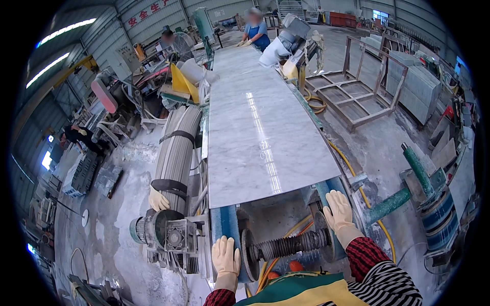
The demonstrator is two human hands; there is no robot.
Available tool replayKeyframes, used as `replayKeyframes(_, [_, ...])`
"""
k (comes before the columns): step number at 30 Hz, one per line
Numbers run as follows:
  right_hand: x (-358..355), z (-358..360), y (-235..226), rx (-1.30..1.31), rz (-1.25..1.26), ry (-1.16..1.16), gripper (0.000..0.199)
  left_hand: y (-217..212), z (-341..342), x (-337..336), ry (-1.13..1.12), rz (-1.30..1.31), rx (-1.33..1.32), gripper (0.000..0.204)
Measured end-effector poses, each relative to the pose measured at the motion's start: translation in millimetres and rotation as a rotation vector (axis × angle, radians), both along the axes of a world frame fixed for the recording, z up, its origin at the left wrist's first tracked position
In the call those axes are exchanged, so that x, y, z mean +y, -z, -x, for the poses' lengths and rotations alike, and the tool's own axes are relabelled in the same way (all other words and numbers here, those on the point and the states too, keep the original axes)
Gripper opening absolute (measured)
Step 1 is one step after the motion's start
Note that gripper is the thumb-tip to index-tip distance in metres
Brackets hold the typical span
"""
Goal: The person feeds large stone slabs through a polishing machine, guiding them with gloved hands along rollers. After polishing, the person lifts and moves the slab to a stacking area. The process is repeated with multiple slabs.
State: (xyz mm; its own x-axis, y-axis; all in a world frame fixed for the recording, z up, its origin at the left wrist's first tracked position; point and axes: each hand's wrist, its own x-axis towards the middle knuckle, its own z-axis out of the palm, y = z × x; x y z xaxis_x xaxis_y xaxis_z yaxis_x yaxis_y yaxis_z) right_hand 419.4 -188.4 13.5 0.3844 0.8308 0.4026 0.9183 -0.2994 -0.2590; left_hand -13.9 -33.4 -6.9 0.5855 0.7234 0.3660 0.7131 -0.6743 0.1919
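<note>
A large, polished, grey-white marble slab (255,127) lies flat along a roller conveyor, its near edge just ahead of my hands. In a cream rubber glove, my left hand (225,257) rests flat on the left blue belt (223,224), fingers stretched forward. My right hand (338,211), gloved the same way, lies on the right blue belt (321,189) close to the slab's near right corner, fingers spread. Neither hand holds anything or touches the slab. Between the belts runs a dark ribbed shaft (291,246) joining two wheels.
A motor with gearbox (163,229) and a strapped grey bundle (176,153) flank the conveyor's left side. At the slab's far end stands a co-worker (255,33) in a blue apron, gloved hands at its edge. A metal frame rack (352,86) and yellow hose (367,204) are on the right.
</note>
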Motion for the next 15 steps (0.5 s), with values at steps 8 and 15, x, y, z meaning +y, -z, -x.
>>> replayKeyframes(8, [-2.8,1.5,-2.6,0.02,0.022,-0.006,0.049,3.7,2.4,-2.4,-0.002,-0.004,-0.01,0.05])
replayKeyframes(15, [-6.9,1.3,2.8,0.049,0.066,0.008,0.053,2.8,3.5,-6.0,0.001,-0.011,-0.016,0.05])
